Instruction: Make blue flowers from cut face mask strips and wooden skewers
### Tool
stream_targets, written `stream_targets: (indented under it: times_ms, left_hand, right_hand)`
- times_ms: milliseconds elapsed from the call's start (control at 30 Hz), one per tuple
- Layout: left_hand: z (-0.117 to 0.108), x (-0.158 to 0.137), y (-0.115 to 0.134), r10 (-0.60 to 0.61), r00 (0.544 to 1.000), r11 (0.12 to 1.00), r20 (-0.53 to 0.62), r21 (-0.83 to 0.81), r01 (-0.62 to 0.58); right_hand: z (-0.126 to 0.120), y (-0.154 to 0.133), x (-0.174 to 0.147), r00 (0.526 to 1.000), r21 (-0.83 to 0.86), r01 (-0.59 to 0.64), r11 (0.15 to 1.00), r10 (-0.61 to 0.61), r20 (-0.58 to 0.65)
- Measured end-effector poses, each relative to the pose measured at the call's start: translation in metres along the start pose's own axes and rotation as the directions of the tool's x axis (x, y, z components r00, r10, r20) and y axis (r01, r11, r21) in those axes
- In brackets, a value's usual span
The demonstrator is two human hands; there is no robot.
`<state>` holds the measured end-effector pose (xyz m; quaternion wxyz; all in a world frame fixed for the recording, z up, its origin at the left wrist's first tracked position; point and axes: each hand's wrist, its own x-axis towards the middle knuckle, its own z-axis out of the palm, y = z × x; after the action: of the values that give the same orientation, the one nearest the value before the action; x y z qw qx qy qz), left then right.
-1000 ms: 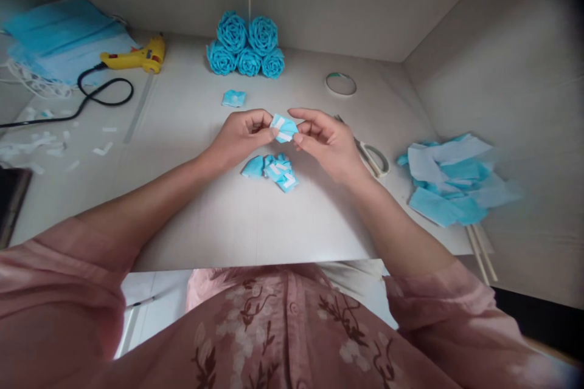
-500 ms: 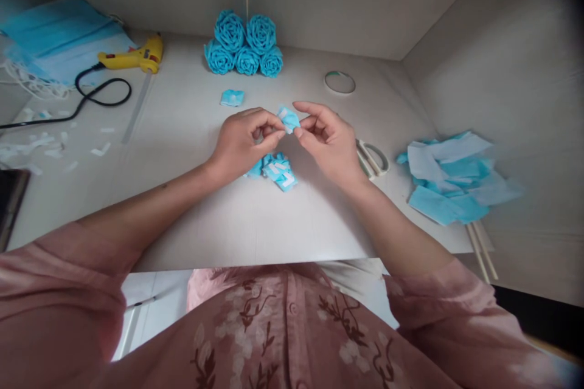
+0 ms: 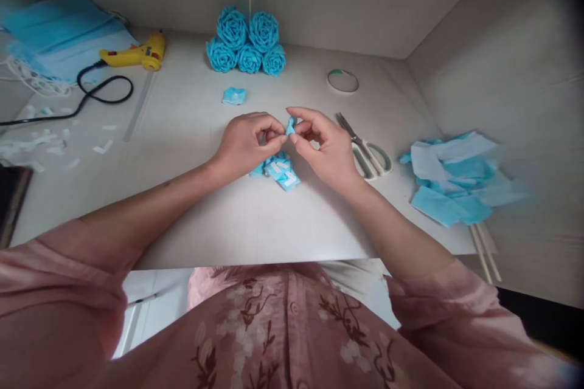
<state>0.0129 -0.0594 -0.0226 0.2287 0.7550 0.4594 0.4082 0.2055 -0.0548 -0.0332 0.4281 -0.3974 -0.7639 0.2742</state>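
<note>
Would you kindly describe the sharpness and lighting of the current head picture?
In the head view, the left hand and right hand look fairly sharp, while the blue scraps smear rightward; the head view's upper-right corner darkens to black; light in the head view is soft, with faint shadows on the table.

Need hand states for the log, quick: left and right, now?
Left hand: closed, pinching blue piece.
Right hand: fingers curled, holding same piece.
</note>
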Motion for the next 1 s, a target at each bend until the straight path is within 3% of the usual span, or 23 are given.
stream_targets:
  times_ms: [333, 867, 1000]
  left_hand:
    - [0.0, 0.0, 0.001, -0.022, 1.0, 0.999, 0.012, -0.042, 0.023]
    - [0.001, 0.0, -0.002, -0.06, 0.998, 0.997, -0.007, -0.046, 0.06]
    - [0.001, 0.001, -0.003, -0.062, 0.998, 0.997, -0.019, -0.046, 0.061]
  right_hand:
    - [-0.002, -0.003, 0.0, 1.0, -0.047, 0.001, 0.999, -0.001, -0.002]
    - [-0.003, -0.011, 0.0, 0.998, 0.043, -0.067, 0.997, 0.067, 0.0]
    - [-0.005, -0.005, 0.004, 0.991, 0.109, -0.133, 0.985, 0.132, 0.018]
